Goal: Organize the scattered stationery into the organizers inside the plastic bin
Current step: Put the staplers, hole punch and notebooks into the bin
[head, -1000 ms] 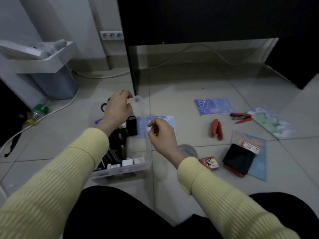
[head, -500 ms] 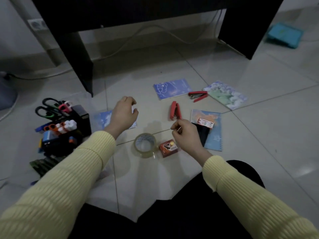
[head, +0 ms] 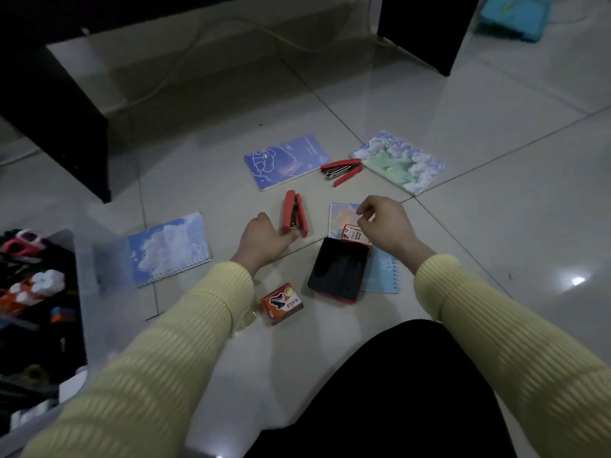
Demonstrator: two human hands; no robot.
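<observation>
step: likely picking up loose stationery | left hand [head: 264,241] at near end of red stapler [head: 295,214], centre frame; fingers hidden, grip unclear | right hand [head: 385,226] above small orange box [head: 353,233], fingers curled, pinch unclear | bin [head: 74,259] at left edge | next: grip stapler, carry it left

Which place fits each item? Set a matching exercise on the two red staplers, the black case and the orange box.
Items: 1 nearer red stapler; 2 farther red stapler; 3 black case; 4 orange box.
Places: A on the light-blue notebook; B beside the left sleeve; C between the dark-blue notebook and the green-white notebook; D by the left hand.
Pairs: 1-D, 2-C, 3-A, 4-B.
</observation>
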